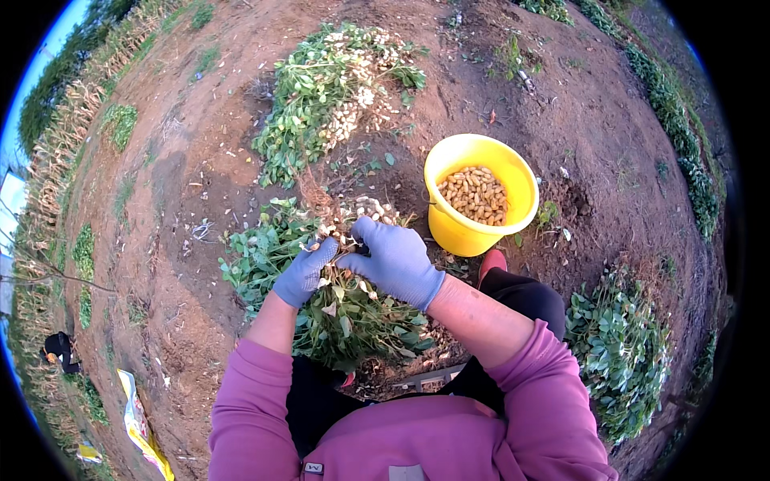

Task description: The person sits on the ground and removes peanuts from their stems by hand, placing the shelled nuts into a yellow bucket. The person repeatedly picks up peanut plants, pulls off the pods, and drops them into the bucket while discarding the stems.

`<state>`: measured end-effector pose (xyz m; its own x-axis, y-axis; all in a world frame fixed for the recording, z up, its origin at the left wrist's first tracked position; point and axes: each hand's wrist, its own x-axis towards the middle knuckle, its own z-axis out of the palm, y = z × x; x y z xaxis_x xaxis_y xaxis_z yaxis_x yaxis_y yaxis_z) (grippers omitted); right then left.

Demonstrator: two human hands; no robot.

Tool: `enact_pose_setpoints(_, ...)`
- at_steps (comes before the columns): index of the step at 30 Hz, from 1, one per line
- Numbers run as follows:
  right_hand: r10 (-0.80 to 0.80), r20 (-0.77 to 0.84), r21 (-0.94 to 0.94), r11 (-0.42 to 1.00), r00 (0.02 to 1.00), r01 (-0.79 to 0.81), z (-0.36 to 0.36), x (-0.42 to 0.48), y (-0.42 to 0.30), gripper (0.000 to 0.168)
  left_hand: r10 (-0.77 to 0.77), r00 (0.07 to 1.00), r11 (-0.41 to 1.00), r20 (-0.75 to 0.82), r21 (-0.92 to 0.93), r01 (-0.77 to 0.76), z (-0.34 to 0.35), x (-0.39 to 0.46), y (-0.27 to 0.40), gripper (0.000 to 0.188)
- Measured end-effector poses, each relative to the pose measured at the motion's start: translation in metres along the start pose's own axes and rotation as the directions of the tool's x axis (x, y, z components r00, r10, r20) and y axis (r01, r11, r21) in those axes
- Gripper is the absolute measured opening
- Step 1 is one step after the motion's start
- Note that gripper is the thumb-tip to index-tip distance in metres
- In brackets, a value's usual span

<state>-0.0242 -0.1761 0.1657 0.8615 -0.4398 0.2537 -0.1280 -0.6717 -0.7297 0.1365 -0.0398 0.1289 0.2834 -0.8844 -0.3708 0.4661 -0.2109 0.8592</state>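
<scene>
My left hand (308,272), in a grey-blue work glove, is closed on the root end of a peanut plant, with pale pods showing at its fingers. Close on its right, my right hand (392,258), gloved alike, has its fingers bent among the same roots and pods; its fingertips are partly hidden. The uprooted peanut plants (355,324) spread their green leaves under both hands, in front of my lap. Loose pods (376,209) show just beyond the gloves. To the right, a yellow bucket (475,237) stands upright, partly filled with peanuts in the shell (475,192).
Beyond my hands lies a heap of peanut plants (301,102) with pods. Another leafy pile (619,355) is at the right. A printed sack (138,421) lies on the soil at lower left. My shoe (492,263) is close to the bucket. A person (59,352) is far left.
</scene>
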Motion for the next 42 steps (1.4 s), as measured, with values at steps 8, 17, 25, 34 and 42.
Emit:
enact_pose_setpoints(8, 0.193, 0.055, 0.272, 0.941, 0.980, -0.201, 0.014, 0.000, 0.014, 0.032, 0.031, 0.998, 0.929, -0.063, 0.369, -0.005, 0.021, 0.001, 0.017, 0.060)
enact_pose_setpoints(17, 0.177, 0.046, 0.070, 0.981, 0.983, -0.180, 0.038, -0.005, 0.016, 0.029, 0.069, 0.945, 0.967, -0.318, 0.253, 0.015, 0.033, -0.001, -0.009, 0.045)
enact_pose_setpoints(25, 0.002, 0.322, 0.179, 0.982, 0.947, -0.063, 0.001, -0.003, 0.022, 0.025, 0.158, 0.964, 0.918, -0.215, 0.392, -0.063, 0.020, 0.008, -0.031, 0.036)
enact_pose_setpoints(34, -0.035, 0.645, 0.585, 0.665, 0.763, -0.464, -0.066, -0.017, 0.008, 0.018, -0.046, 0.946, 0.998, -0.320, 0.020, 0.055, 0.018, -0.017, 0.029, 0.048)
enact_pose_setpoints(42, 0.196, 0.483, 0.698, 0.503, 0.854, -0.510, -0.048, -0.004, 0.028, 0.062, -0.052, 0.980, 0.994, 0.190, -0.087, 0.070, -0.039, -0.020, -0.008, 0.082)
